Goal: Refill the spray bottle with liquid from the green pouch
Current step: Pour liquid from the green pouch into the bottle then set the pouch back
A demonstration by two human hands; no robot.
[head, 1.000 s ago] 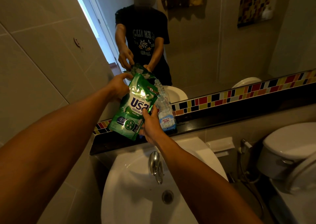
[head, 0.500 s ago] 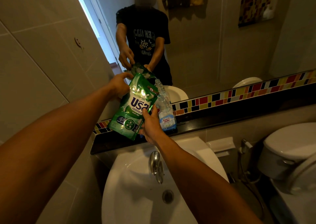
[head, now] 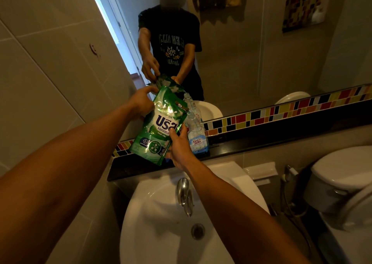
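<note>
The green pouch [head: 159, 128] with white lettering is held tilted above the black ledge [head: 261, 140], its top corner leaning toward the bottle. My left hand [head: 141, 102] grips the pouch's upper left edge. My right hand [head: 179, 146] holds its lower right edge. Right beside the pouch stands a clear plastic bottle [head: 196, 132] with a blue label on the ledge, without a spray head on it; the pouch's top corner hides its mouth. Whether liquid is flowing I cannot tell.
A white basin [head: 161, 233] with a chrome tap [head: 185, 195] lies below the ledge. A strip of coloured tiles [head: 281, 112] runs under the mirror [head: 251, 52], which reflects a person. A toilet [head: 342, 179] with a hose stands at the right.
</note>
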